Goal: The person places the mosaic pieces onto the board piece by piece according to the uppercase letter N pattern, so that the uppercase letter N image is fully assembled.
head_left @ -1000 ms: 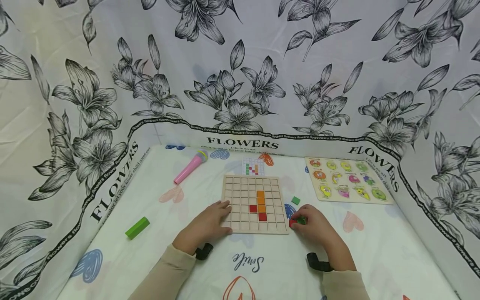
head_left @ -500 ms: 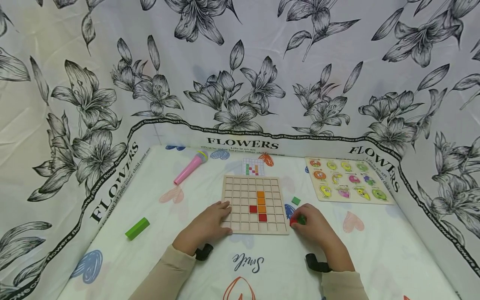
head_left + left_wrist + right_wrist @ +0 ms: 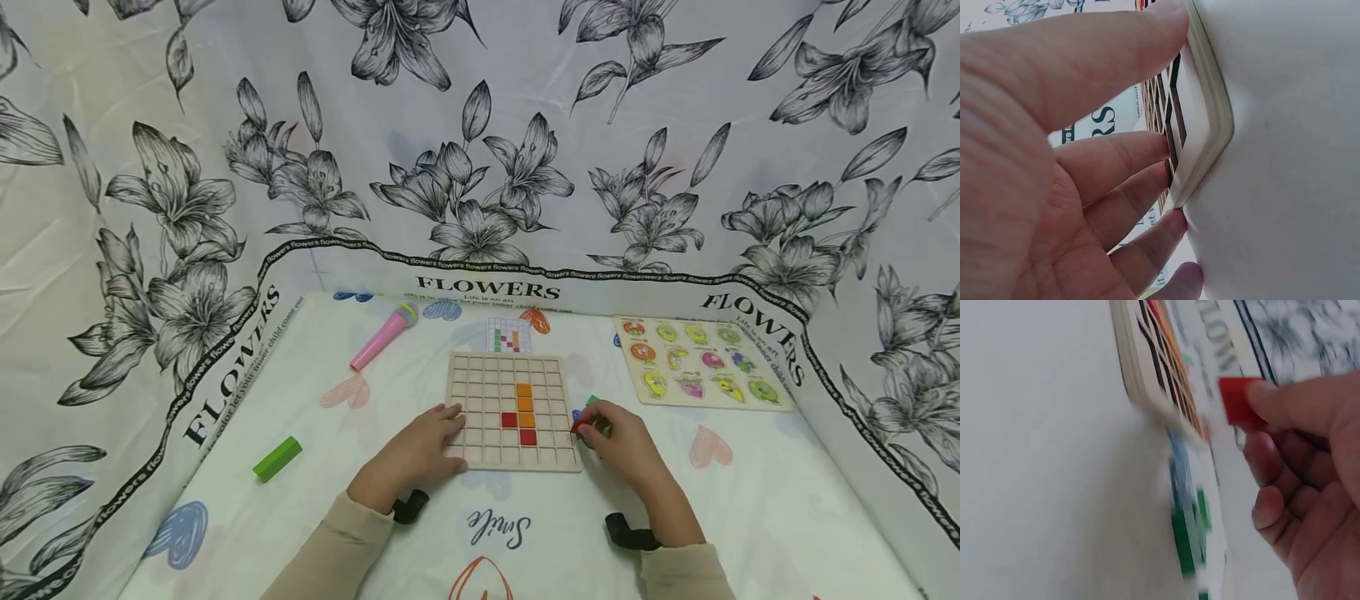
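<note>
The right hand [image 3: 622,437] pinches a red tile [image 3: 1240,400] between thumb and fingers, and the tile sits at the very tips, one flat side and a corner sticking out past the thumb. The other fingers are bent in toward the palm, beneath the thumb in the right wrist view. From the head, this tile shows just beside the right edge of the board [image 3: 480,375], to the left of the hand that holds it; the right wrist view, though blurred, shows a gap between tile and board. Green tiles [image 3: 1184,544] lie on the sheet [image 3: 570,533] near this hand; the fingers partly cover them in the head view, so I cannot tell how many there are. The left hand [image 3: 420,446] touches the board at its near left corner, fingers spread and fairly straight along the left edge, the thumb against the corner. On the board, orange tiles [image 3: 525,404] form a short column, with one red square [image 3: 528,437] at its near end and another just to the left of the column. A printed card [image 3: 509,336] lies just beyond the far edge. Farther off are a pink microphone [image 3: 382,337], a green block [image 3: 277,458] and a fruit board [image 3: 701,364].
</note>
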The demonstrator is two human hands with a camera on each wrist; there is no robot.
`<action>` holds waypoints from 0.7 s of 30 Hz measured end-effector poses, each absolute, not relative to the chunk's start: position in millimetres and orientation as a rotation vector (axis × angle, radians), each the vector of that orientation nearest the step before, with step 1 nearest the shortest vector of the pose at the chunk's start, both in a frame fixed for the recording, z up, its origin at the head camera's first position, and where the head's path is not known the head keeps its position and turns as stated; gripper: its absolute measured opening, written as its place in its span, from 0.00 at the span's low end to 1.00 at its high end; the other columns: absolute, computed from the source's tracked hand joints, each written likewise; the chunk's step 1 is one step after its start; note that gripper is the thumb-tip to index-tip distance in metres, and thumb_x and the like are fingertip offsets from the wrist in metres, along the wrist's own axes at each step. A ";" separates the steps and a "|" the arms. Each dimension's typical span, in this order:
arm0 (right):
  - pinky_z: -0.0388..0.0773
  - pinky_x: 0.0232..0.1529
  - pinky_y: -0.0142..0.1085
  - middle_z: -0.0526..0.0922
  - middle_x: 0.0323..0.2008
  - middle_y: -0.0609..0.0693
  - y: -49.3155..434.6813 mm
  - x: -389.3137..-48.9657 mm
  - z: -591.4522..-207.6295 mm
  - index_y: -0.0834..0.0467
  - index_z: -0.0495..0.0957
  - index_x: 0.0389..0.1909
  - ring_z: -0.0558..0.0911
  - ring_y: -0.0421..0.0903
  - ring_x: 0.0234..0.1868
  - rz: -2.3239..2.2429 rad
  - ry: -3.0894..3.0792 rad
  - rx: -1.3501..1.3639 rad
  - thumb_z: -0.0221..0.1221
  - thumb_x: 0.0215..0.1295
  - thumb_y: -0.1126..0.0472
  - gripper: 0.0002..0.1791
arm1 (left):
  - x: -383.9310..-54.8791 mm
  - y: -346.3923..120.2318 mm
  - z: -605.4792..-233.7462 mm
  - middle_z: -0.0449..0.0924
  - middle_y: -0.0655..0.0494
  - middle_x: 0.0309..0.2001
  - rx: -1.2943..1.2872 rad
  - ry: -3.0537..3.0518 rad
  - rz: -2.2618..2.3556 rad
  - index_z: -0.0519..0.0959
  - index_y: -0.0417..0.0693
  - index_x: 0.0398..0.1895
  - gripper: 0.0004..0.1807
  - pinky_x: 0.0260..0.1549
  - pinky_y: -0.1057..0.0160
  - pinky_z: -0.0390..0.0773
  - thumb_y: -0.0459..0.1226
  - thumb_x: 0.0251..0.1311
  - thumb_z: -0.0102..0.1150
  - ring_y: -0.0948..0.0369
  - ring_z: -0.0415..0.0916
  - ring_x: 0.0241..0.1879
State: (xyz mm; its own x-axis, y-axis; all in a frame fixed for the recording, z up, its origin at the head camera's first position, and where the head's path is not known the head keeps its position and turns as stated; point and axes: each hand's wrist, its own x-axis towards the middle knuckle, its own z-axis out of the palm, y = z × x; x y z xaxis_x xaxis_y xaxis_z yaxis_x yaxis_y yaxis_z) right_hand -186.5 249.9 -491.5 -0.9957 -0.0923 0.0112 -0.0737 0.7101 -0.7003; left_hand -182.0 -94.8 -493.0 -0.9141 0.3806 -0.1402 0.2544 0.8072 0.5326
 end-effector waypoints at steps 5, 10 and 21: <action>0.83 0.46 0.35 0.89 0.43 0.43 212.1 -199.5 -484.4 0.50 0.86 0.46 0.82 0.42 0.42 -1.197 2.847 -0.290 0.67 0.76 0.65 0.06 | -180.9 -95.9 -494.1 0.65 0.49 0.84 0.506 2.755 0.773 0.75 0.40 0.78 0.41 0.82 0.41 0.63 0.43 0.64 0.79 0.44 0.57 0.85; 0.86 0.49 0.42 0.89 0.42 0.43 171.5 -226.8 -482.4 0.50 0.86 0.46 0.83 0.42 0.43 -1.142 2.851 -0.427 0.66 0.77 0.64 0.05 | -179.8 -97.0 -492.5 0.66 0.48 0.84 0.520 2.743 0.808 0.76 0.39 0.77 0.40 0.82 0.41 0.63 0.42 0.64 0.79 0.42 0.57 0.85; 0.83 0.48 0.43 0.85 0.40 0.46 124.4 -265.5 -489.3 0.50 0.85 0.44 0.80 0.47 0.41 -0.939 2.848 -0.435 0.65 0.78 0.62 0.03 | -179.0 -97.1 -492.6 0.66 0.48 0.84 0.532 2.750 0.781 0.75 0.39 0.77 0.41 0.82 0.41 0.64 0.44 0.64 0.79 0.43 0.58 0.85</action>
State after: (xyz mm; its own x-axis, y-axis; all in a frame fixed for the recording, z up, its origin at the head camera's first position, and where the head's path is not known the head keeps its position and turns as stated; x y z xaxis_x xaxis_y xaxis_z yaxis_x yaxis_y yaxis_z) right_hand -265.5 124.4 -489.3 -0.9527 -0.3034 -0.0163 -0.2342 0.7675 -0.5968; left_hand -179.0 -97.1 -492.6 -0.9067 0.4035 -0.1225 0.2790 0.7918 0.5433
